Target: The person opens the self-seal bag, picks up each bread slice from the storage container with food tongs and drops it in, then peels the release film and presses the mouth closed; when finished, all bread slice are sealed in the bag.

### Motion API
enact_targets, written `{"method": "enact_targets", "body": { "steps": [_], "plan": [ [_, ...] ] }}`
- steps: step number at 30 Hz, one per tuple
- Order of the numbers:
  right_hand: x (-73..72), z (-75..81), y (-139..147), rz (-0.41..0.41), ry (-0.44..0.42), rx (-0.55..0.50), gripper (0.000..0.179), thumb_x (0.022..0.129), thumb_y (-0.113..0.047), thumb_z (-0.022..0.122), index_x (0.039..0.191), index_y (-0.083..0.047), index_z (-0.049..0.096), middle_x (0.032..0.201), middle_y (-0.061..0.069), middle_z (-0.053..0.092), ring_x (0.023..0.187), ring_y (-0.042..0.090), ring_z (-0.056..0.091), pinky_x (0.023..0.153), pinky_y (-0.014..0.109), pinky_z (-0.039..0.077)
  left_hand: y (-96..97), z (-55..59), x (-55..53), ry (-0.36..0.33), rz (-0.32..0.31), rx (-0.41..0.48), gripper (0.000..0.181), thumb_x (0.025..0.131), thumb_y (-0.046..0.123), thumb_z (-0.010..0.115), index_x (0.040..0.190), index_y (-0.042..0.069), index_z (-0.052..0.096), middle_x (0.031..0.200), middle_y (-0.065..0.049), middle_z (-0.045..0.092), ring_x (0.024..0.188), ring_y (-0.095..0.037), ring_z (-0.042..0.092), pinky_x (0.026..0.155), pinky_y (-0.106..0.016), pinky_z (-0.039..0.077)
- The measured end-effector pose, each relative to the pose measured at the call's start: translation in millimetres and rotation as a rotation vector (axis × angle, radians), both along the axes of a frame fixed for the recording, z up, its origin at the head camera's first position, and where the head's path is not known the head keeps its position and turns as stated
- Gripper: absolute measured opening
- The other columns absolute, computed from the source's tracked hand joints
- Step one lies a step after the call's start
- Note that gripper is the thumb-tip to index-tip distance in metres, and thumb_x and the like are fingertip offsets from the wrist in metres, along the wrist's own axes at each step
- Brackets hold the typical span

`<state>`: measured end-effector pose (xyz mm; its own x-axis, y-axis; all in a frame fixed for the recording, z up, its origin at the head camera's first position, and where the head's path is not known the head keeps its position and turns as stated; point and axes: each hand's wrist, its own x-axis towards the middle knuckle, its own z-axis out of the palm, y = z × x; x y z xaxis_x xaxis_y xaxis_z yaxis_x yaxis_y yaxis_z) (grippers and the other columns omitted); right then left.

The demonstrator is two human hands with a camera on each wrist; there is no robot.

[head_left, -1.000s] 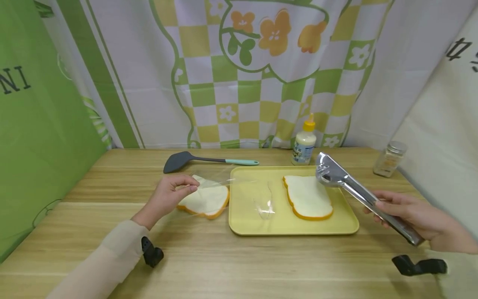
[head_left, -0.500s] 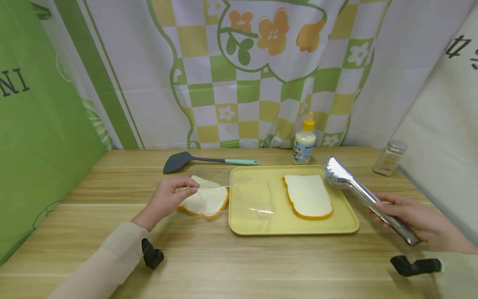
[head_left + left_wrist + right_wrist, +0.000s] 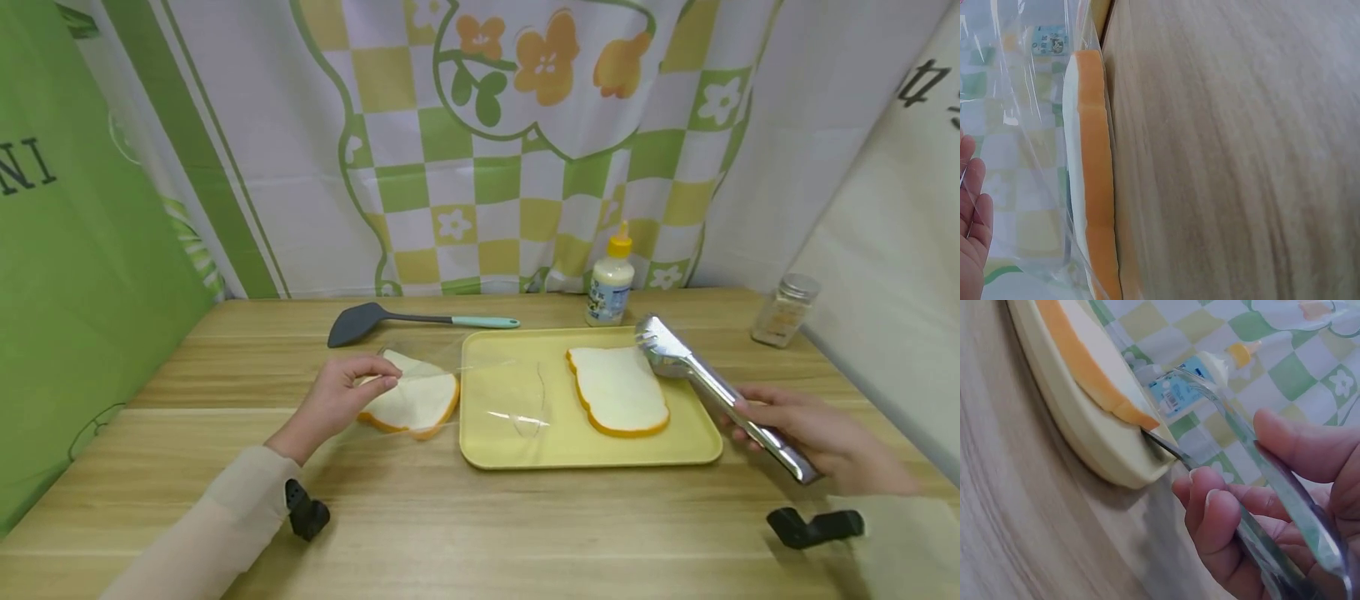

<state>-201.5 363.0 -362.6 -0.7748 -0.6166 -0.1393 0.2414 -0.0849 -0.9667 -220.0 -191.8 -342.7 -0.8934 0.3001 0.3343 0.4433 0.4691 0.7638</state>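
My left hand (image 3: 336, 403) pinches the edge of a clear plastic bag (image 3: 498, 408) between thumb and fingers, raised over the left bread slice (image 3: 420, 400). The bag stretches across that slice and over the left part of the yellow tray (image 3: 592, 457). In my right hand (image 3: 806, 433) are metal tongs (image 3: 716, 385), gripped along their arms. Their head reaches the upper right corner of a second bread slice (image 3: 615, 387), which lies on the tray. From the right wrist, the tongs' arms (image 3: 1250, 447) stand apart, the lower tip right at the crust's underside.
Behind the left slice lies a spatula (image 3: 360, 323) with a mint handle. A yellow-capped squeeze bottle (image 3: 610, 287) stands behind the tray, and a glass jar (image 3: 785, 312) at the table's right edge. A patterned curtain (image 3: 502, 183) hangs along the back.
The tongs first shifted right, off the second slice's corner, then came back left to it with my right hand. My left hand has kept its pinch on the bag, nearly still.
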Motion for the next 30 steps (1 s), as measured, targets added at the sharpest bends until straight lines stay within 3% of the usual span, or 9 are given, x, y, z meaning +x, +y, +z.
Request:
{"method": "enact_targets", "body": {
  "steps": [3, 7, 11, 15, 18, 22, 24, 30],
  "plan": [
    [-0.2, 1.1, 1.5, 0.039, 0.017, -0.042, 0.038, 0.100, 0.001, 0.028, 0.115, -0.016, 0.059, 0.104, 0.007, 0.062, 0.085, 0.013, 0.062, 0.068, 0.021, 0.053, -0.2, 0.1, 0.7, -0.009, -0.005, 0.003, 0.015, 0.087, 0.009, 0.064, 0.096, -0.001, 0.070, 0.099, -0.010, 0.068, 0.102, -0.027, 0.060, 0.088, -0.046, 0.046],
    [1.0, 9.3, 0.5, 0.035, 0.087, -0.006, 0.040, 0.100, 0.000, 0.028, 0.117, -0.020, 0.058, 0.106, 0.003, 0.063, 0.086, 0.012, 0.062, 0.070, 0.022, 0.053, -0.3, -0.6, 0.7, -0.015, -0.005, 0.006, 0.015, 0.087, 0.009, 0.064, 0.096, -0.001, 0.069, 0.099, -0.010, 0.069, 0.102, -0.027, 0.060, 0.088, -0.046, 0.046],
    [5.3, 22.3, -8.7, -0.049, 0.165, 0.111, 0.040, 0.100, -0.002, 0.031, 0.115, -0.027, 0.059, 0.102, -0.001, 0.064, 0.083, 0.010, 0.061, 0.067, 0.021, 0.052, 0.0, -0.8, 1.0, -0.012, -0.012, 0.001, 0.015, 0.087, 0.009, 0.064, 0.096, -0.001, 0.070, 0.097, -0.010, 0.069, 0.099, -0.026, 0.061, 0.088, -0.045, 0.046],
    [12.6, 37.4, -27.1, -0.173, 0.276, 0.313, 0.039, 0.099, -0.005, 0.039, 0.112, -0.037, 0.056, 0.094, -0.003, 0.064, 0.078, 0.011, 0.060, 0.062, 0.022, 0.050, 0.1, 0.5, 1.4, -0.003, -0.013, -0.004, 0.014, 0.087, 0.009, 0.064, 0.096, -0.001, 0.070, 0.097, -0.010, 0.069, 0.098, -0.025, 0.061, 0.088, -0.045, 0.046],
    [18.3, 47.9, -45.8, -0.260, 0.349, 0.471, 0.033, 0.097, -0.008, 0.045, 0.125, -0.026, 0.049, 0.091, -0.005, 0.063, 0.076, 0.012, 0.059, 0.060, 0.024, 0.051, 0.2, 1.8, 1.9, 0.003, -0.007, 0.001, 0.014, 0.086, 0.008, 0.064, 0.096, -0.001, 0.070, 0.098, -0.011, 0.069, 0.098, -0.023, 0.061, 0.088, -0.045, 0.046],
    [27.6, 58.1, -73.0, -0.338, 0.402, 0.589, 0.049, 0.097, -0.012, 0.047, 0.137, 0.008, 0.028, 0.089, -0.001, 0.061, 0.075, 0.011, 0.058, 0.060, 0.026, 0.050, 0.3, 2.4, 3.0, 0.009, -0.006, 0.005, 0.014, 0.086, 0.007, 0.064, 0.096, -0.002, 0.070, 0.097, -0.010, 0.069, 0.097, -0.019, 0.061, 0.089, -0.045, 0.046],
    [33.6, 60.8, -86.4, -0.357, 0.416, 0.637, 0.058, 0.098, -0.015, 0.047, 0.139, 0.013, 0.019, 0.092, 0.004, 0.059, 0.076, 0.010, 0.057, 0.061, 0.027, 0.048, 0.4, 2.1, 3.7, 0.012, -0.006, 0.005, 0.014, 0.086, 0.008, 0.064, 0.096, -0.001, 0.070, 0.097, -0.009, 0.069, 0.097, -0.019, 0.061, 0.091, -0.045, 0.045],
    [49.6, 53.4, -122.7, -0.458, 0.510, 0.833, 0.063, 0.093, -0.024, 0.058, 0.140, 0.005, 0.028, 0.106, 0.028, 0.057, 0.081, 0.022, 0.057, 0.060, 0.030, 0.047, 1.0, -0.6, 5.5, 0.019, 0.001, 0.014, 0.013, 0.086, 0.007, 0.065, 0.094, -0.001, 0.070, 0.095, -0.009, 0.069, 0.096, -0.019, 0.061, 0.091, -0.045, 0.044]
  ]
}}
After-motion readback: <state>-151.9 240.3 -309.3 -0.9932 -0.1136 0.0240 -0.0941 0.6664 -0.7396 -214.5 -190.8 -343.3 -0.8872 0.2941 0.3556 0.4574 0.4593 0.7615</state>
